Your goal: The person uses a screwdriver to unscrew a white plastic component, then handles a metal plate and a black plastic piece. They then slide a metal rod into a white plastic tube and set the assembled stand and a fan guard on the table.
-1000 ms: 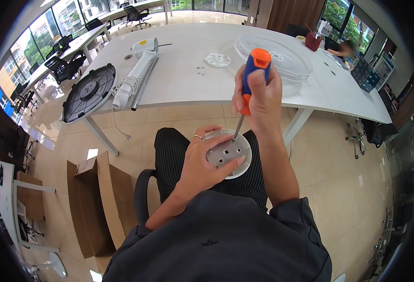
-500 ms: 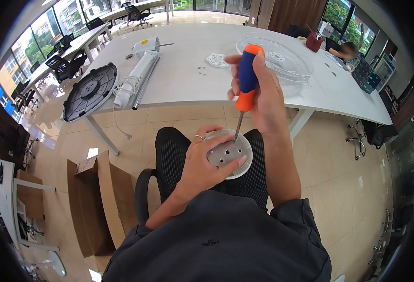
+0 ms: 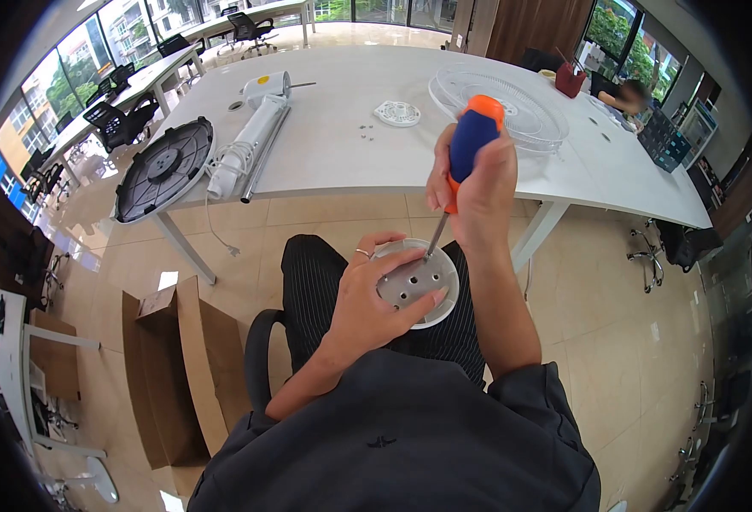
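Note:
A round white plastic part [image 3: 416,281] with several holes in its face rests on my lap. My left hand [image 3: 366,299] grips it from the left, with fingers and thumb spread across its face. A screwdriver [image 3: 473,147] with a blue and orange handle is held in my right hand [image 3: 483,192], the fingers wrapped round the handle. Its shaft slants down and left, and the tip meets the part near its upper edge, close to my left fingertips. Whether a screw sits under the tip is too small to make out.
On the white table [image 3: 333,158] lie a black round base [image 3: 164,162], a white fan body [image 3: 252,141] with cord, a metal rod [image 3: 267,154], a white perforated disc [image 3: 397,113], small screws [image 3: 366,132] and a clear fan grille [image 3: 504,107]. An open cardboard box [image 3: 214,367] stands at left. Another person sits far right.
My right hand has shifted slightly right and down and re-gripped the screwdriver, which now tilts more to the right. My left hand and the white part stay nearly still.

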Demonstrator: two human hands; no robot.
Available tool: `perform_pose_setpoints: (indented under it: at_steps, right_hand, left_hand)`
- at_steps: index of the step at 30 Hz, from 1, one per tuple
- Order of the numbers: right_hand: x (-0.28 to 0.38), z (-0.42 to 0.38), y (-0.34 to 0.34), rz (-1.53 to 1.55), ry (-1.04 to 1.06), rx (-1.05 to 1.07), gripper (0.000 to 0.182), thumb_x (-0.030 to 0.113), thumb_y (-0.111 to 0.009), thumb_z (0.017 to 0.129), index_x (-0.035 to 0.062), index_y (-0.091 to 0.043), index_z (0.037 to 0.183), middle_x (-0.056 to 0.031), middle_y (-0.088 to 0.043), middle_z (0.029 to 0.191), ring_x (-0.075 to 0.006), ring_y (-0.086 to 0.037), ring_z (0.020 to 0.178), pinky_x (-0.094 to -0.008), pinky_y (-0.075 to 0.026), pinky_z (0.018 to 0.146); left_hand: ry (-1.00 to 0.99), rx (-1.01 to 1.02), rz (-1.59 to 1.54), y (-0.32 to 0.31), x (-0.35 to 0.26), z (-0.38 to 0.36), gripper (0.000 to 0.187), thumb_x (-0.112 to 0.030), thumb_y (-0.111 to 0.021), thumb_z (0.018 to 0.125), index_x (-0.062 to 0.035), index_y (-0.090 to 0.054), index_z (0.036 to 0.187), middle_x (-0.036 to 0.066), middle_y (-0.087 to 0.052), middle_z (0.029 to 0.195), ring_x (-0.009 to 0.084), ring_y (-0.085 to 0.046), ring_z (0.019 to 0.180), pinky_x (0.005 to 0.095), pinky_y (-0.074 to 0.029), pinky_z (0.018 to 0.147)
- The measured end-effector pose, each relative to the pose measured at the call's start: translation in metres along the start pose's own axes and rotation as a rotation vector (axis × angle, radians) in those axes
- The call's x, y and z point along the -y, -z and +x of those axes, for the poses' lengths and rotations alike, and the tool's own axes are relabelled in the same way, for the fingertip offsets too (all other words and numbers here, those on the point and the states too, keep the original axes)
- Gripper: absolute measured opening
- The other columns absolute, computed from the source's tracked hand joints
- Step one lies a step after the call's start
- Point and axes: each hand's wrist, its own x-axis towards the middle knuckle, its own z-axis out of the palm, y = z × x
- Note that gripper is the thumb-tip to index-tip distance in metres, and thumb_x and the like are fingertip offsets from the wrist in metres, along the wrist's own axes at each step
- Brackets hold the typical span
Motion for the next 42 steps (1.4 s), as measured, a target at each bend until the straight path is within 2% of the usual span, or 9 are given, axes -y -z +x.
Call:
perform_pose_setpoints:
  at_steps: [4,11,13,20,23,29,36,38,42]
  right_hand:
    - [0.005,0.008,-0.025,-0.225,-0.065,-0.270,0.037,0.037,-0.059,0.099,0.0010,-0.062,0.104,-0.0034,-0.056,0.074,-0.0108,-0.057,0.054,-0.0278,-0.051,0.057]
    - [0.004,0.006,0.000,-0.038,-0.139,-0.097,0.038,0.037,-0.060,0.098,-0.0004,-0.064,0.105,-0.0035,-0.057,0.078,-0.0099,-0.059,0.058,-0.0260,-0.050,0.056]
    - [0.002,0.010,-0.014,-0.387,-0.079,-0.278,0.037,0.037,-0.059,0.099,0.0004,-0.061,0.107,-0.0021,-0.055,0.074,-0.0089,-0.053,0.049,-0.0241,-0.045,0.047]
    - [0.007,0.007,-0.009,-0.171,-0.180,-0.126,0.037,0.035,-0.061,0.098,-0.0006,-0.061,0.109,-0.0027,-0.057,0.077,-0.0086,-0.055,0.050,-0.0245,-0.048,0.049]
    - [0.001,0.006,-0.010,-0.478,-0.038,-0.122,0.039,0.035,-0.059,0.099,-0.0020,-0.061,0.112,-0.0018,-0.057,0.076,-0.0084,-0.054,0.050,-0.0244,-0.047,0.049]
    - [0.010,0.008,-0.020,-0.052,-0.088,-0.197,0.036,0.038,-0.063,0.097,0.0020,-0.056,0.099,-0.0003,-0.053,0.064,-0.0086,-0.049,0.041,-0.0236,-0.043,0.041]
    - [0.005,0.012,-0.011,-0.301,0.016,-0.195,0.050,0.047,-0.065,0.094,-0.0027,-0.063,0.098,-0.0069,-0.061,0.068,-0.0112,-0.060,0.050,-0.0235,-0.048,0.045]
    - [0.005,0.013,-0.007,-0.336,0.007,-0.148,0.060,0.055,-0.052,0.097,-0.0039,-0.061,0.101,-0.0106,-0.063,0.077,-0.0149,-0.062,0.051,-0.0273,-0.052,0.045]
    - [0.007,0.014,-0.006,-0.319,-0.023,-0.126,0.063,0.057,-0.050,0.097,-0.0047,-0.060,0.103,-0.0104,-0.063,0.077,-0.0148,-0.062,0.052,-0.0277,-0.052,0.046]
  left_hand:
    - [0.007,-0.003,0.016,0.004,-0.001,0.000,0.048,-0.024,-0.085,0.067,-0.0005,-0.071,0.107,0.021,-0.063,0.113,0.0319,-0.059,0.116,0.0395,-0.053,0.090]
    - [0.026,-0.009,0.007,0.003,-0.001,-0.001,0.050,-0.026,-0.085,0.067,-0.0011,-0.072,0.109,0.020,-0.065,0.111,0.0307,-0.055,0.120,0.0390,-0.051,0.090]
    - [0.018,-0.005,0.018,0.005,-0.001,0.000,0.050,-0.025,-0.085,0.067,-0.0011,-0.072,0.109,0.020,-0.065,0.111,0.0307,-0.055,0.120,0.0389,-0.051,0.090]
    - [0.045,-0.010,-0.025,0.001,-0.001,-0.003,0.050,-0.026,-0.085,0.068,-0.0012,-0.072,0.109,0.021,-0.064,0.112,0.0311,-0.055,0.119,0.0400,-0.050,0.091]
    - [0.021,0.009,0.027,0.004,-0.002,-0.001,0.049,-0.025,-0.085,0.068,-0.0010,-0.072,0.109,0.021,-0.063,0.113,0.0309,-0.056,0.119,0.0396,-0.051,0.090]
    - [0.009,-0.001,0.009,0.001,0.000,-0.002,0.049,-0.025,-0.085,0.068,-0.0007,-0.072,0.109,0.021,-0.064,0.111,0.0309,-0.056,0.119,0.0389,-0.052,0.089]
    - [0.021,0.015,0.050,0.008,-0.007,0.000,0.051,-0.026,-0.085,0.069,0.0000,-0.071,0.110,0.022,-0.062,0.115,0.0308,-0.057,0.118,0.0382,-0.052,0.087]
    - [0.059,-0.002,0.040,0.010,-0.014,0.001,0.052,-0.028,-0.085,0.070,-0.0006,-0.070,0.111,0.021,-0.060,0.117,0.0310,-0.060,0.113,0.0387,-0.051,0.088]
    - [0.094,0.014,0.110,0.013,-0.021,0.006,0.051,-0.031,-0.085,0.072,-0.0022,-0.070,0.112,0.019,-0.059,0.119,0.0301,-0.063,0.108,0.0385,-0.052,0.088]
